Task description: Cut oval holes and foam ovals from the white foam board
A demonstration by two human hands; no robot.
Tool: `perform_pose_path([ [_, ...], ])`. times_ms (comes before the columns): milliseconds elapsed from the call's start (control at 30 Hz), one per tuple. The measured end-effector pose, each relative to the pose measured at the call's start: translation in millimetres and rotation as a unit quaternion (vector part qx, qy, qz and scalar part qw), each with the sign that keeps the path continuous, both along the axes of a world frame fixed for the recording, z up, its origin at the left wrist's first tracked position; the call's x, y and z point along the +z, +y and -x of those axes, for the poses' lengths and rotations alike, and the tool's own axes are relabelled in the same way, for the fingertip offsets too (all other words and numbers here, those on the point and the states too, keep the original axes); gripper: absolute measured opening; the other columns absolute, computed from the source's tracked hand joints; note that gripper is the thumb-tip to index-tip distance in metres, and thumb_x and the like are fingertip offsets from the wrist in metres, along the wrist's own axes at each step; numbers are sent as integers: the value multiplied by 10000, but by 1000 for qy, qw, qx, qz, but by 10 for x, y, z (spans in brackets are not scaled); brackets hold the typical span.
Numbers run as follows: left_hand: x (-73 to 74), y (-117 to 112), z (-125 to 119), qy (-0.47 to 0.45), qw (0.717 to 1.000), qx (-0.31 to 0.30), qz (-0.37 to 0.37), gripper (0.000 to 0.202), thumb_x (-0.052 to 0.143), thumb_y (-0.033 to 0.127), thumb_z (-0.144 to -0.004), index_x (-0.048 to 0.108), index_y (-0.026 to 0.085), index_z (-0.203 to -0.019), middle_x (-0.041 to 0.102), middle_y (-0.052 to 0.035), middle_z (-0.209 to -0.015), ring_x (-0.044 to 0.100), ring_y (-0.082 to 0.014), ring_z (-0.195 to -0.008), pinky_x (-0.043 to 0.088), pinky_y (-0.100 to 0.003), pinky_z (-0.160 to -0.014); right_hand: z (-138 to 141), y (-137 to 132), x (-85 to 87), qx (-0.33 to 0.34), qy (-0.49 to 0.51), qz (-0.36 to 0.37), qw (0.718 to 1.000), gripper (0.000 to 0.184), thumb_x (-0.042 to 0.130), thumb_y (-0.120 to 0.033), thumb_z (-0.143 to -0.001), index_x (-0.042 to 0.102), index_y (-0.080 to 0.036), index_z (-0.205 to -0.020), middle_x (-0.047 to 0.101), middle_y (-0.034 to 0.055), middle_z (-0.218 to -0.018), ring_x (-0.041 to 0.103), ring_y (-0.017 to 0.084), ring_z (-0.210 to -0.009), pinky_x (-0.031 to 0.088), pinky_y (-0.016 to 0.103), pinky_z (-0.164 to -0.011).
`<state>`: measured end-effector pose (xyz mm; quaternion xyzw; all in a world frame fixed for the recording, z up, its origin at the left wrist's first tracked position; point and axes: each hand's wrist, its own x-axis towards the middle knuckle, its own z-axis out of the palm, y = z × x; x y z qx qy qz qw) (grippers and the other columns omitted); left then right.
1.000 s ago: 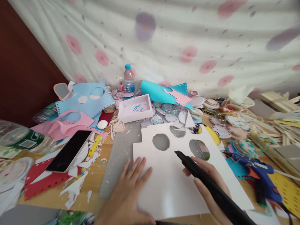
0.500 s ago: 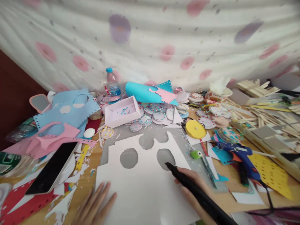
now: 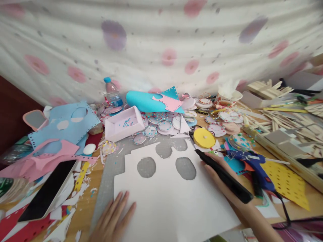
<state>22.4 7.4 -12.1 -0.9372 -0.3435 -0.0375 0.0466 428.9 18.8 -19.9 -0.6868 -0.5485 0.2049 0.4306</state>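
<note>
A white sheet (image 3: 166, 201) with round holes cut out of it lies on a grey cutting mat (image 3: 108, 178). My left hand (image 3: 113, 218) rests flat on the sheet's near left corner, fingers spread. My right hand (image 3: 223, 183) holds a long black tool (image 3: 223, 176) at the sheet's right edge, its tip pointing up-left towards a yellow disc (image 3: 204, 137).
A blue glue gun (image 3: 252, 164) and yellow perforated sheet (image 3: 287, 183) lie to the right. A phone (image 3: 46, 193), pink and blue foam scraps sit left. A pink tray (image 3: 123, 123), water bottle (image 3: 112, 92), decorated discs and wooden sticks (image 3: 285, 121) crowd the back.
The view has swung right and down. My right hand with the black tool moved from over the sheet to its right edge. My left hand slid towards the near corner.
</note>
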Motion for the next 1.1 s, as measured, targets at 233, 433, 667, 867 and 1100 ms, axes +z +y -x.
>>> perform_pose_path([
  [233,13,79,-224,-19,1000,5,8,981,560,756,-711,298,222,-1492,323,-134,-1544,391,-348,-1342,445,-461,-996,-19,-53,188,-23,35,8,999,438,573,-437,-877,525,-248,-1269,731,90,-979,688,293,-984,547,412,-843],
  [433,35,153,-290,-52,992,52,103,1061,583,837,-594,369,250,-1452,268,-146,-1562,336,-395,-1358,406,-538,-1016,249,-173,227,-14,57,-24,998,359,601,-413,-853,541,-259,-1171,708,53,-869,700,234,-794,560,310,-680],
  [667,-137,252,-332,-110,986,27,121,1048,515,865,-617,375,233,-1441,256,-153,-1557,287,-403,-1373,279,-596,-1072,1005,-28,303,124,111,18,986,183,554,-316,-898,498,-279,-1069,688,21,-899,668,197,-811,535,264,-630],
  [867,-157,247,-349,-111,987,42,108,1078,522,822,-672,260,178,-1495,94,-178,-1599,160,-417,-1429,215,-611,-1106,1309,223,223,155,141,37,977,256,557,-325,-882,512,-241,-1119,686,54,-996,653,238,-947,526,329,-720],
  [1100,-136,245,-376,-141,981,93,93,723,536,409,-887,233,157,-1494,193,-152,-1587,175,-333,-1451,260,-568,-1131,1292,173,105,129,178,37,975,198,599,-363,-866,513,-236,-991,678,37,-888,654,214,-813,510,296,-639],
])
